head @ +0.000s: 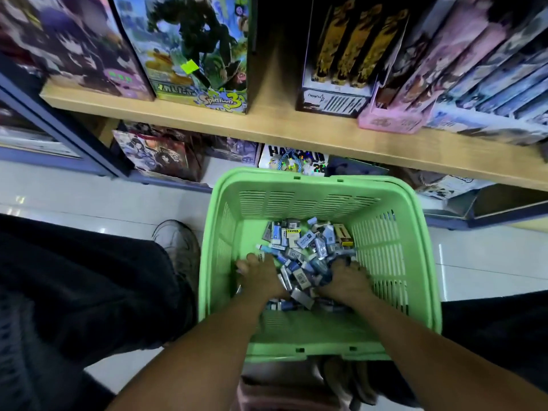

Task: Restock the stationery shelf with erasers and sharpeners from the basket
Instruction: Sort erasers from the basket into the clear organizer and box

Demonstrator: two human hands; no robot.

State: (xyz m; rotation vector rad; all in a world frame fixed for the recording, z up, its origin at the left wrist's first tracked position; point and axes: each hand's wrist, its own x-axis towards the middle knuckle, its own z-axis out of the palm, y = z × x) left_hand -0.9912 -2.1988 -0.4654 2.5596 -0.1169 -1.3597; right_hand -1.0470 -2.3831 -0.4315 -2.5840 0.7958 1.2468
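Observation:
A green plastic basket (385,203) stands on the floor in front of me, below a wooden shelf (267,126). Its bottom holds a heap of small erasers and sharpeners (305,241), mostly blue, white and grey packets. Both my hands are down in the heap. My left hand (261,277) digs in at the left side, fingers curled among the packets, with a white eraser (260,256) at its fingertips. My right hand (347,280) is curled over packets on the right. What each hand grips is hidden by the pile.
Boxed figures and game boxes (201,54) fill the wooden shelf; more boxes (293,161) stand under it behind the basket. My dark-trousered knees flank the basket, a grey shoe (178,244) on the white tiled floor at its left.

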